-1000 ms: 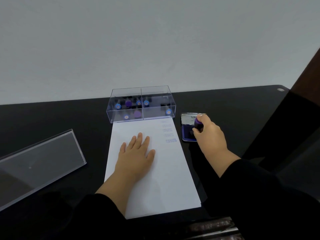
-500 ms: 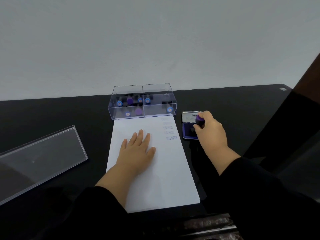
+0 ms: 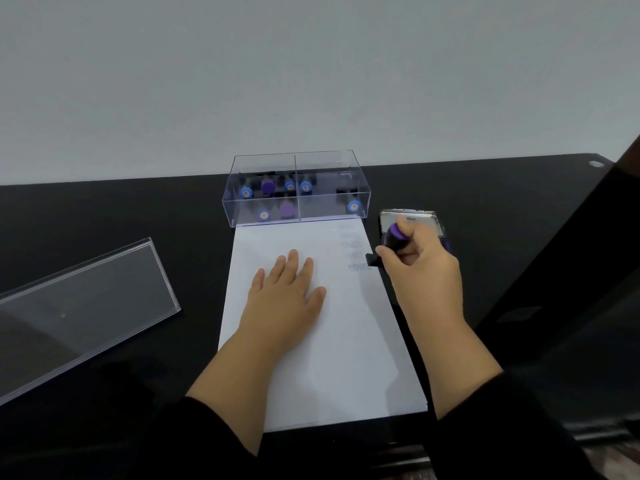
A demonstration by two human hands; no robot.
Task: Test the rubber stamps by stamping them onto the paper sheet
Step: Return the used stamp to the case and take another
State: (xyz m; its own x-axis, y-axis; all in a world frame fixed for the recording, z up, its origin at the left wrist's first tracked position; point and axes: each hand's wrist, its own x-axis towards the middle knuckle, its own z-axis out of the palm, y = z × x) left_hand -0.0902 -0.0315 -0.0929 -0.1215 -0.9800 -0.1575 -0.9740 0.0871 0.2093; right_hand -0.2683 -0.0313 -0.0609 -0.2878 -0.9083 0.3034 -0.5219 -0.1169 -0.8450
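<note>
Where the glossy black bench (image 3: 104, 216) fills the lower left of the frame, a flat, clear plastic lid (image 3: 79, 306) lies on it at a slant, its edges catching light. Toward the centre, a white rectangular paper sheet (image 3: 346, 358) lies smooth and matte, its far edge touching a clear, hard-walled box (image 3: 296, 188) split into two compartments. Inside the box stand rubber stamps (image 3: 266, 187) with round blue and purple tops; most sit in the left compartment. The left hand (image 3: 284, 303) lies flat on the middle of the sheet, palm down, fingers straight and slightly spread. Faint blue stamped marks (image 3: 353, 251) run in a column down the sheet's upper right. At centre right, the right hand (image 3: 419, 268) curls its fingers and thumb round a stamp (image 3: 393, 239) with a purple knob and dark body, tilted, its base at the sheet's right edge near the lowest mark. Just behind it sits a shiny metal ink pad tin (image 3: 419, 218), lid open.
</note>
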